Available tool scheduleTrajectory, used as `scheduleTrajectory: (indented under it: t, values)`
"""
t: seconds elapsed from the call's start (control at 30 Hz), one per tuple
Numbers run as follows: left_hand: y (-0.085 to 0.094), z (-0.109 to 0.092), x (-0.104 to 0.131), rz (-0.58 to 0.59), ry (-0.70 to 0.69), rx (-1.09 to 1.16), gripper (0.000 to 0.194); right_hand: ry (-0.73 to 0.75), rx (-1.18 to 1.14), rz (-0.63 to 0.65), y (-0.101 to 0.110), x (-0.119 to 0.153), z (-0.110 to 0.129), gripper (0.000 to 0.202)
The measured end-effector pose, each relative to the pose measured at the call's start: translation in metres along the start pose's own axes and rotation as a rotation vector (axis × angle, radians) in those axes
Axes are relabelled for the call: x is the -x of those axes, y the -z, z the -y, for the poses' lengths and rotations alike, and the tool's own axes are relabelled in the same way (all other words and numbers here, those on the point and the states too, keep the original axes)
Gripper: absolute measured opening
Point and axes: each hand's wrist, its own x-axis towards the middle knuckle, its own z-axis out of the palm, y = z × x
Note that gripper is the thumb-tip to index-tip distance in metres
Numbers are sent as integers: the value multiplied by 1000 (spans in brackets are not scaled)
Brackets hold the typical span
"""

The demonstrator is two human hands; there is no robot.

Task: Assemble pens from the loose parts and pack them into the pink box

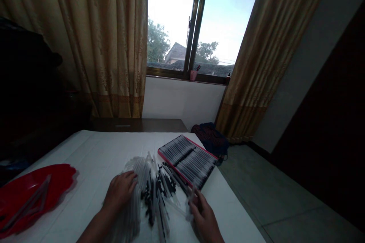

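Note:
My left hand (121, 190) lies over the edge of a pile of clear plastic tubes (133, 212), its fingers slightly bent and resting against them. The tubes look like pen barrels. My right hand (204, 215) is closed, thumb against fingers, on a clear plastic piece (189, 209); motion blur hides its exact shape. Between the hands lies a loose heap of slim pen-like sticks with black ends (155, 193). Just beyond my right hand, a shallow red-edged tray (163, 155) holds two rows of similar clear and black pens.
A red scalloped plate (61, 174) with clear strips on it stands at the left of the white-covered table (97, 148). Dark cloth (209, 136) is heaped past the far right corner. A window (171, 15) and curtains (114, 38) are behind; tiled floor (256, 182) lies right.

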Motion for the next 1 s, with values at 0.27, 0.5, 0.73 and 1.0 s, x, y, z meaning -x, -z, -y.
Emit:
scheduleTrajectory:
  t: [0.27,0.5,0.73,1.0]
  values:
    - [-21,-99,-22,165,-430,24,20,-170,-329,-17,6,-9,-17,46]
    - [-40,-129,-37,232,-659,-21,12,-171,-381,10,11,-8,-8,43]
    - [-29,-133,-38,239,-720,62,16,-164,-357,-6,11,-7,-6,41]
    - [-22,-123,-25,209,-438,533,13,-238,-470,-39,11,-6,-2,42]
